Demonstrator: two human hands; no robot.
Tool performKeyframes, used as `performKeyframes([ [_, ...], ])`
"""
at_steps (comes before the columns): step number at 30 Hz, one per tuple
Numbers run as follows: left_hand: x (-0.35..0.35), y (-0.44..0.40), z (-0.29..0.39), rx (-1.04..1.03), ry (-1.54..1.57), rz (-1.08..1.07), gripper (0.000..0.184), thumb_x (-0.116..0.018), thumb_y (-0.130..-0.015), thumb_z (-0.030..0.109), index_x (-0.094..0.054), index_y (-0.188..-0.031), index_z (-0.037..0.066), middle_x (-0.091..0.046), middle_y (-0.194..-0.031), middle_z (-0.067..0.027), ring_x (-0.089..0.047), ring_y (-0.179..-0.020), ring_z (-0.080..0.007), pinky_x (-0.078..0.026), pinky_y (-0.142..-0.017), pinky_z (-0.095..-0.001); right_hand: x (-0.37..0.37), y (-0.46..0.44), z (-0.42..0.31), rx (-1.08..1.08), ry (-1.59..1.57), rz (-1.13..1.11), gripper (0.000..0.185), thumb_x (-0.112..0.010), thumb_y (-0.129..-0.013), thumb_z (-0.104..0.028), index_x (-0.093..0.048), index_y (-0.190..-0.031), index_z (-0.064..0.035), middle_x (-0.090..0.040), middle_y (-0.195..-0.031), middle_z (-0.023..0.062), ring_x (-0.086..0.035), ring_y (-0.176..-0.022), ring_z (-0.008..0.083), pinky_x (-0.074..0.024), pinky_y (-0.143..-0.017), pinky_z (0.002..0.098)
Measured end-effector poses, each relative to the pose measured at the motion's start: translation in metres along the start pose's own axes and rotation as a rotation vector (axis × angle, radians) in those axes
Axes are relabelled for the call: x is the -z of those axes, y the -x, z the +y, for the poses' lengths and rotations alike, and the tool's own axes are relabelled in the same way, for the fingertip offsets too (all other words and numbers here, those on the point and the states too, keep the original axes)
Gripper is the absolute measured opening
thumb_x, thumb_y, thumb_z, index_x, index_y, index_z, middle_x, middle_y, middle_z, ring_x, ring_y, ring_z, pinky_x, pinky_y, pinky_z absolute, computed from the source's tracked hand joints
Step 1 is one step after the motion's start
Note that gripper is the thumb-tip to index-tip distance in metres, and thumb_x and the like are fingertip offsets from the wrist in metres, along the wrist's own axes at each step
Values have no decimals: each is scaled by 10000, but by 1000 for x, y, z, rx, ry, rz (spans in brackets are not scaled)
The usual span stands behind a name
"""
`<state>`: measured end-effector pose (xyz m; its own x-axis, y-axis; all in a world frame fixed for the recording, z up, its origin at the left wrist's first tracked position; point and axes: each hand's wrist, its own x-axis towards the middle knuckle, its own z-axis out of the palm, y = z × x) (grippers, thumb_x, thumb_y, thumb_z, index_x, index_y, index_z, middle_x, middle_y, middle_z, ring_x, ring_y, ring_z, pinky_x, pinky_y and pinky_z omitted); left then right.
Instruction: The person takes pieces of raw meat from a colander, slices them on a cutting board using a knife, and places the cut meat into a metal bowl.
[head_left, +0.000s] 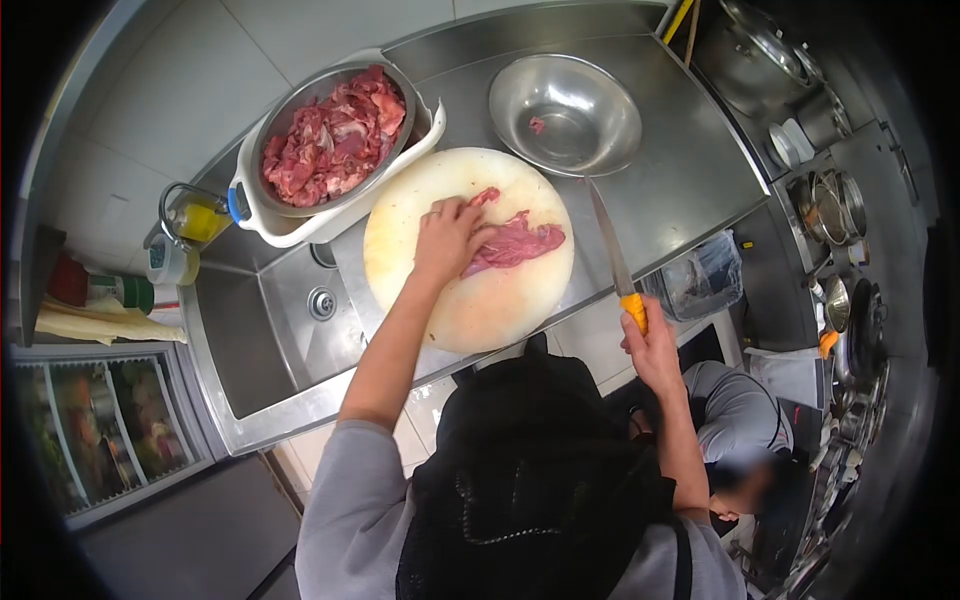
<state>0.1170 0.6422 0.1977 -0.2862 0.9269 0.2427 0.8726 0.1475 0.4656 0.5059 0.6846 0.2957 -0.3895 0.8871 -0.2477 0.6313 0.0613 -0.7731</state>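
Note:
On the round white cutting board lies a piece of raw red meat. My left hand rests over the meat's left end, its fingers bent and pressing on it; part of the meat is hidden beneath. A narrow strip of meat sticks out past my fingertips. My right hand is closed around the yellow handle of a long knife. The blade points away from me, off the board's right side, with its tip close to the rim of a steel bowl. A small scrap of meat lies in that bowl.
A steel bowl heaped with raw meat stands in a white tub at the back left. Left of the board is a sink. A lined bin and another person are at the right, below pots and strainers.

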Motion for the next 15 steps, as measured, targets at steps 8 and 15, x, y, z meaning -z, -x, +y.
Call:
performKeyframes([
  [8,51,42,14,-221,-294,367,292,-822,-928,303,-794,-1126,91,-713,-1154,-155,-689,-1105,-378,-562,-962,-498,-23,6,7,203,151,16,358,-637,-1123,-310,-556,-1345,-41,-727,-909,300,-707,-884,559,-545,-757,568],
  [15,-17,7,44,-124,16,62,332,-811,-962,354,-775,-1122,65,-717,-1245,-210,-704,-1110,-388,-562,-917,-486,-37,-11,-7,172,226,-73,394,-609,-1137,-368,-579,-1352,-39,-732,-924,321,-709,-919,564,-546,-781,588],
])
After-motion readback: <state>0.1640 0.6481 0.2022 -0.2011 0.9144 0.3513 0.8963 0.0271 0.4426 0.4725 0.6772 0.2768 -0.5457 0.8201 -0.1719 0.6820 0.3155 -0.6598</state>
